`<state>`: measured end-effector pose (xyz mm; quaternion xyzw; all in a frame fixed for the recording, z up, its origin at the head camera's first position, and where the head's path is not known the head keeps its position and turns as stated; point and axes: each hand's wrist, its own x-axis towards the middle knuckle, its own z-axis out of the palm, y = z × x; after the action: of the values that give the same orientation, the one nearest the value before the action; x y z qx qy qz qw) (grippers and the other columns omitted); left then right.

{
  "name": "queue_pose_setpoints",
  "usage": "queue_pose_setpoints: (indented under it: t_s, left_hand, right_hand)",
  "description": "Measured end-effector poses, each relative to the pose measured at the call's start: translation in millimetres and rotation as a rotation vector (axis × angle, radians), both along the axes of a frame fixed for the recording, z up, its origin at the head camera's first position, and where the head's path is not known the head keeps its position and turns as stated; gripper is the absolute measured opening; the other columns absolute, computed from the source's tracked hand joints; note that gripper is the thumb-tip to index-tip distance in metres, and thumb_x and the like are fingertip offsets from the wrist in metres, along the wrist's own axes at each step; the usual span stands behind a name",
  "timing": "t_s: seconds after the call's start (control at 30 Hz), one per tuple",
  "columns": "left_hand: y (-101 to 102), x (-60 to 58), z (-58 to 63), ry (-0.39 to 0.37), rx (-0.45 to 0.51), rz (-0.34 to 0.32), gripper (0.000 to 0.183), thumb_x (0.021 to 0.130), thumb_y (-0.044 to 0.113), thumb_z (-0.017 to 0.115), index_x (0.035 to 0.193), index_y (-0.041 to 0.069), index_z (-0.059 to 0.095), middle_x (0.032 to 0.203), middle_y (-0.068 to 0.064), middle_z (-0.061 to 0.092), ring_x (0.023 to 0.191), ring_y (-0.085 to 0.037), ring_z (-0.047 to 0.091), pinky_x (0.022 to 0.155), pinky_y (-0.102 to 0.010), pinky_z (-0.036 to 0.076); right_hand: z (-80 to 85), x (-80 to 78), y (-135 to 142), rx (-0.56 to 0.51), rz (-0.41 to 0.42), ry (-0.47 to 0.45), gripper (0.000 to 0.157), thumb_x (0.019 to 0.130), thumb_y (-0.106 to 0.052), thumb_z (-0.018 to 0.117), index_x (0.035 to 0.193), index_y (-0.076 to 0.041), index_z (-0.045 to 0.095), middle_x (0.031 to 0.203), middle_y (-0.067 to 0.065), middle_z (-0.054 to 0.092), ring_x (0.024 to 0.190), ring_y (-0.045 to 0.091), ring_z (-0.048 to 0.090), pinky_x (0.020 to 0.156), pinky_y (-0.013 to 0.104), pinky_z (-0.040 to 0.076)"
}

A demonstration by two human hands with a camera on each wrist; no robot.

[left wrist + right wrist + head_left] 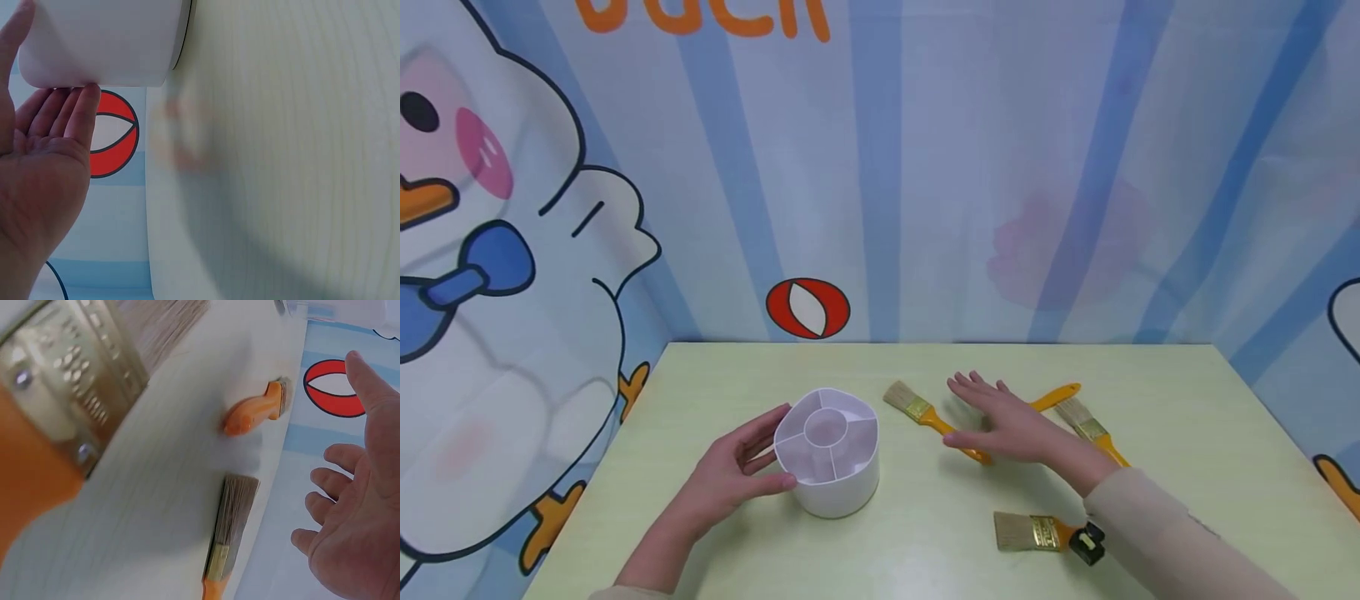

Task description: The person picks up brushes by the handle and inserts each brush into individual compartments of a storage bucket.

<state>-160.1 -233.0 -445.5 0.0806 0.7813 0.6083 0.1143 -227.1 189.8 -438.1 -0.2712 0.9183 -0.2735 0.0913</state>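
Note:
A white round organizer [837, 497] with several compartments around a central cup stands on the table, left of the middle. My left hand [727, 477] holds it from the left, thumb at the near side of the rim and fingers along the far side. In the left wrist view, fingertips touch the organizer's white wall [106, 44]. My right hand [1011, 423] hovers palm down with fingers spread, holding nothing. Under its thumb in the head view runs the orange handle of a flat paintbrush [917, 404]. Another brush's orange handle [1060, 396] shows behind the hand, its bristles hidden.
Right of the hand lies a paintbrush [1086, 423], bristles toward the back. Nearer the front is another paintbrush [1026, 532], its handle partly covered by a small black device [1087, 543] at the right wrist. A cartoon-printed curtain [925, 208] hangs behind the table [737, 367].

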Motion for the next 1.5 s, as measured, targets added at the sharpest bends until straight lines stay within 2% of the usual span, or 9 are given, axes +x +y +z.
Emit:
queue_pose_setpoints:
  t_s: [0.3, 0.53, 0.77, 1.07, 1.23, 1.4, 1.5]
  left_hand:
    - [0.7, 1.7, 1.3, 0.007, 0.016, -0.013, 0.091, 0.087, 0.015, 0.092, 0.164, 0.013, 0.043, 0.167, -0.012, 0.044, 0.154, -0.035, 0.042, 0.115, -0.036, 0.048]
    - [-0.4, 0.9, 0.1, 0.021, 0.024, -0.031, 0.091, 0.087, 0.012, 0.091, 0.164, 0.012, 0.043, 0.167, -0.013, 0.044, 0.154, -0.036, 0.042, 0.114, -0.031, 0.049]
    - [0.3, -0.1, 1.3, 0.013, 0.02, -0.024, 0.091, 0.087, 0.013, 0.091, 0.164, 0.014, 0.043, 0.167, -0.011, 0.045, 0.154, -0.034, 0.042, 0.115, -0.032, 0.048]
    - [-0.8, 1.8, 4.0, 0.025, 0.037, -0.04, 0.089, 0.088, 0.012, 0.09, 0.164, 0.012, 0.043, 0.167, -0.014, 0.044, 0.154, -0.037, 0.042, 0.116, -0.035, 0.047]
    - [-1.1, 1.3, 3.5, 0.023, 0.044, -0.043, 0.089, 0.088, 0.012, 0.09, 0.164, 0.011, 0.043, 0.167, -0.015, 0.044, 0.154, -0.037, 0.041, 0.117, -0.036, 0.047]
    - [-1.0, 1.1, 2.9, 0.02, 0.045, -0.04, 0.089, 0.088, 0.012, 0.09, 0.164, 0.011, 0.043, 0.167, -0.015, 0.045, 0.154, -0.037, 0.042, 0.117, -0.036, 0.047]
    - [-1.3, 0.9, 2.1, 0.015, 0.041, -0.036, 0.089, 0.088, 0.014, 0.091, 0.164, 0.012, 0.043, 0.166, -0.015, 0.045, 0.154, -0.037, 0.042, 0.117, -0.038, 0.047]
  right_hand:
    - [-4.0, -10.4, -23.6, 0.069, -0.013, -0.042, 0.088, 0.1, -0.057, 0.07, 0.165, -0.008, 0.04, 0.173, 0.015, 0.033, 0.162, 0.038, 0.023, 0.132, 0.062, 0.016]
    - [-11.7, -16.7, -31.4, 0.164, 0.0, 0.013, 0.08, 0.102, -0.053, 0.068, 0.161, -0.003, 0.046, 0.169, 0.018, 0.04, 0.159, 0.039, 0.032, 0.131, 0.059, 0.025]
    - [-20.8, -13.2, -32.3, 0.226, 0.036, 0.109, 0.072, 0.104, -0.045, 0.07, 0.158, -0.002, 0.05, 0.166, 0.018, 0.044, 0.158, 0.039, 0.034, 0.131, 0.06, 0.024]
    - [-27.0, -11.0, -29.7, 0.259, 0.119, 0.248, 0.058, 0.108, -0.028, 0.066, 0.158, -0.003, 0.051, 0.163, 0.017, 0.049, 0.155, 0.04, 0.04, 0.128, 0.062, 0.029]
    - [-26.4, -11.5, -27.1, 0.273, 0.153, 0.293, 0.054, 0.108, -0.02, 0.065, 0.158, -0.007, 0.052, 0.162, 0.016, 0.051, 0.153, 0.04, 0.041, 0.127, 0.062, 0.031]
    - [-25.9, -13.3, -24.7, 0.246, 0.169, 0.287, 0.054, 0.107, -0.019, 0.066, 0.158, -0.008, 0.052, 0.162, 0.016, 0.051, 0.153, 0.04, 0.041, 0.127, 0.061, 0.03]
    - [-26.9, -16.1, -23.3, 0.201, 0.145, 0.252, 0.058, 0.106, -0.022, 0.068, 0.158, -0.004, 0.05, 0.162, 0.018, 0.049, 0.154, 0.04, 0.041, 0.128, 0.06, 0.03]
